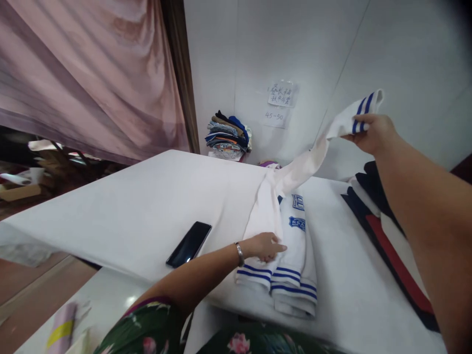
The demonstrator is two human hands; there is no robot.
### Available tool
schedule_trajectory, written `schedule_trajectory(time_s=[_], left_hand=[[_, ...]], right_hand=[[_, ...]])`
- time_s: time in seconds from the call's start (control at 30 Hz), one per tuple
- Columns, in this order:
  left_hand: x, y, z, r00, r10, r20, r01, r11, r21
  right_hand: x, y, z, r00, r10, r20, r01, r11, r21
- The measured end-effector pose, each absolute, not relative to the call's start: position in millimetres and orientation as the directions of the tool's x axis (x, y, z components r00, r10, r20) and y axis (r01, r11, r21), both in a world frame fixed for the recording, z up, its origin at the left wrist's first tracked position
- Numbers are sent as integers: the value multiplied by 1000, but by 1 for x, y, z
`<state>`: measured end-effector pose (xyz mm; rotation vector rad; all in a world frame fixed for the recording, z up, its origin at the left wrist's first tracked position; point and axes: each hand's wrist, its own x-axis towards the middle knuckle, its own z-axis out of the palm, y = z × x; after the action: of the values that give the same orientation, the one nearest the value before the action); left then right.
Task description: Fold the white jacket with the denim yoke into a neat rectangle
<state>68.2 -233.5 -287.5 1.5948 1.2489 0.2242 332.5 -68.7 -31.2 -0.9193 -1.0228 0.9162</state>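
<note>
A white jacket-like garment (293, 260) with blue stripes and blue lettered badges lies partly folded lengthwise on the table. My right hand (376, 132) pinches one of its sleeves near the blue-striped cuff and holds it raised up and to the right, so the sleeve stretches from the collar end through the air. My left hand (266, 247) rests on the garment's near part, above the striped hem, with the index finger stretched out. What lies beneath the left palm is hidden.
A black phone (189, 244) lies left of the garment on the white table (147, 196). Dark, red and white folded clothes (391, 246) are at the right. A clothes stack (227, 135) stands by the wall. Handwritten paper (280, 94) hangs above; a pink curtain (92, 73) is at left.
</note>
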Motion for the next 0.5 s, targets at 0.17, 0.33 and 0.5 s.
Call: schedule_trajectory(time_s=[0.17, 0.33, 0.5], left_hand=[[54, -219, -297, 316, 907, -280, 294, 187, 937], [22, -208, -299, 203, 895, -396, -149, 428, 891], [14, -213, -304, 393, 839, -376, -314, 507, 803]], right_hand=[[331, -101, -36, 50, 959, 277, 122, 270, -955], [270, -178, -78, -595, 804, 27, 561, 439, -702], [193, -259, -190, -792, 595, -136, 599, 716, -358]])
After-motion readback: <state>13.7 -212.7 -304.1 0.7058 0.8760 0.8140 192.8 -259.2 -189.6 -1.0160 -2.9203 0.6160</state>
